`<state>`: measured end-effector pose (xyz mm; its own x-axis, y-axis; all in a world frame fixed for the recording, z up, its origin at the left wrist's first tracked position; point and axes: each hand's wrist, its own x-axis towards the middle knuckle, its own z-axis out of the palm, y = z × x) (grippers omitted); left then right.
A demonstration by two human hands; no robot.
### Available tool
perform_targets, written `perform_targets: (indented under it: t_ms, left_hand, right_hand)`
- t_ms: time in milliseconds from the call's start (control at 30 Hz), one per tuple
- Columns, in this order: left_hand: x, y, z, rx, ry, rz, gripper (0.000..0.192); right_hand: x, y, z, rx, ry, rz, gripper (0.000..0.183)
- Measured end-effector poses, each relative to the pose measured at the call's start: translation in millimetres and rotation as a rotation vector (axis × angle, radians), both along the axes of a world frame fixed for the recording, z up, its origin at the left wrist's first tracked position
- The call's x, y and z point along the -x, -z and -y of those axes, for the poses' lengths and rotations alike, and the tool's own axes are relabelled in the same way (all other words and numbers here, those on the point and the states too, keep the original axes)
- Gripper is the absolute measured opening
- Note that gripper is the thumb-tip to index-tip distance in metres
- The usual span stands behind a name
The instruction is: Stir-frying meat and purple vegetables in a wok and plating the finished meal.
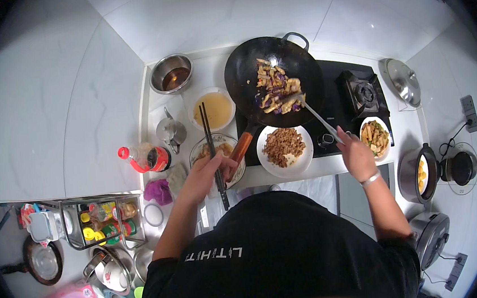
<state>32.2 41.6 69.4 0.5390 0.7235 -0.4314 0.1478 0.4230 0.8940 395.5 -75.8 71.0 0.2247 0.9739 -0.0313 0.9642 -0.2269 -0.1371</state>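
Note:
A black wok (240,76) sits over the hob, its looped handle towards the wall. Strips of cooked eggplant (278,90) lie inside it. My left hand (210,168) is closed around a pair of dark chopsticks (207,130) and touches the end of the wok's wooden handle (240,146); how firmly it grips that handle is partly hidden. With my right hand (357,157) I hold a metal spatula (322,120), whose blade rests among the eggplant. Just below the wok is a white plate of cooked minced meat (283,145).
Left of the wok are a bowl of yellowish liquid (213,108), a patterned bowl (193,153), a steel pot (171,74) and a red-capped bottle (145,158). Rightwards are a gas burner (364,93), a plate of cooked food (375,138) and a pot lid (403,82).

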Motion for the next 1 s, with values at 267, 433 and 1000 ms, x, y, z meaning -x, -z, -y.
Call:
perform_targets:
  t_ms: [267, 433, 1000]
  left_hand:
    - [-5, -6, -5, -0.009, -0.027, 0.027, 0.046]
    - [-24, -8, -11, 0.050, -0.028, 0.052, 0.045]
    - [-140, -3, 19, 0.610, 0.112, 0.687, 0.048]
  right_hand:
    - [20, -16, 7, 0.006, 0.042, -0.146, 0.042]
    - [27, 43, 0, -0.072, 0.007, -0.184, 0.050]
    - [96, -11, -25, -0.689, -0.380, -0.895, 0.027]
